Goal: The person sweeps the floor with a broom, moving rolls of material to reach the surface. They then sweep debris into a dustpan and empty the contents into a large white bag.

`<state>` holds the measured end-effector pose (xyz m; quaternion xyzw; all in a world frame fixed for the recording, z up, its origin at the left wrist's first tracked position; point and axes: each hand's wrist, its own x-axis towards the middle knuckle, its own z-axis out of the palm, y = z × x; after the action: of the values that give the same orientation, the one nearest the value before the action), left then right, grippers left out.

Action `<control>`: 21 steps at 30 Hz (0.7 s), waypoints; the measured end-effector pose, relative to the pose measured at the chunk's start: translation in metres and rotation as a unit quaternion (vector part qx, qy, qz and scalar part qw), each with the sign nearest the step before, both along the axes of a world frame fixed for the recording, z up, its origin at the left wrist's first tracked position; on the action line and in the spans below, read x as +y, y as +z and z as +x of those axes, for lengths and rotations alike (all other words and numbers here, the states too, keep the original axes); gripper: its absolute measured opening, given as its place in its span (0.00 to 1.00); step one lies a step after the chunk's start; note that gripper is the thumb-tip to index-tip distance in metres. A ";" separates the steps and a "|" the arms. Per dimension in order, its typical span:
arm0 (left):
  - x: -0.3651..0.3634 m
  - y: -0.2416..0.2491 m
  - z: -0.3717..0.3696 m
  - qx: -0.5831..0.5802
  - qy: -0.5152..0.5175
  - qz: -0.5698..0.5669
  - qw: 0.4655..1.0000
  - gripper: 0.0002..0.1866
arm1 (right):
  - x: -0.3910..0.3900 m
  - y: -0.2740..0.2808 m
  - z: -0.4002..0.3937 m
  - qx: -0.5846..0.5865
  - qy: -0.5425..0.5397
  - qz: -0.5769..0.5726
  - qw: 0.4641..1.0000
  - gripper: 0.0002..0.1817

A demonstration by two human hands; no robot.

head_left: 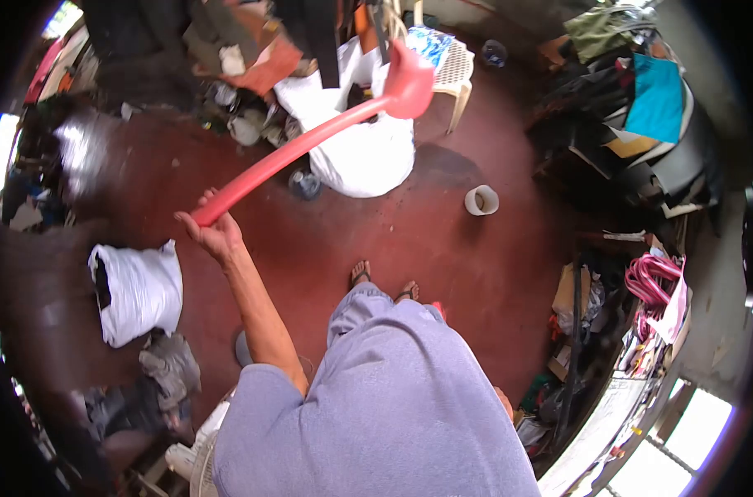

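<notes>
My left hand [221, 235], reaching forward at the left, is closed around the lower end of a long red object [289, 153]. The object has a smooth, slightly curved shaft and a bulging head with a pointed tip. It slants up to the right, its head in front of a white sack [368, 157] and beside a pale plastic chair [454, 70]. Of my right side only a sliver of skin [504, 402] shows by my hip; the fingers are hidden behind my shirt.
A white cup [481, 200] stands on the red floor [310, 240] ahead of my feet. Another white sack [140, 290] sits at the left. Piled materials with a turquoise sheet [655, 99] fill the right, and a pink bundle [654, 280] lies below them.
</notes>
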<state>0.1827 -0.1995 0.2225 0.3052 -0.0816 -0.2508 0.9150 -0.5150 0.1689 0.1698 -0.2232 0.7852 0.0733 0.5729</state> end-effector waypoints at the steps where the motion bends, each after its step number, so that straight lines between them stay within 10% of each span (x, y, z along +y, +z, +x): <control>1: 0.005 0.020 0.000 -0.029 -0.017 -0.020 0.999 0.24 | -0.005 0.003 -0.001 -0.007 0.001 -0.006 1.000 0.36; 10: 0.050 0.173 -0.005 -0.202 -0.165 -0.085 0.962 0.09 | -0.121 0.090 0.052 -0.082 0.024 -0.018 0.996 0.39; 18: 0.071 0.162 -0.051 -0.445 -0.172 0.142 0.867 0.07 | -0.223 0.082 0.086 -0.170 0.153 0.002 0.973 0.39; 21: 0.071 0.162 -0.029 -0.565 -0.204 0.278 0.750 0.05 | -0.262 0.071 0.127 -0.197 0.216 0.016 0.956 0.37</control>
<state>0.1542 -0.1288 0.3848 0.6080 -0.5710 -0.2245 0.5039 -0.3883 -0.0929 0.2411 -0.3882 0.5886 0.1626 0.6903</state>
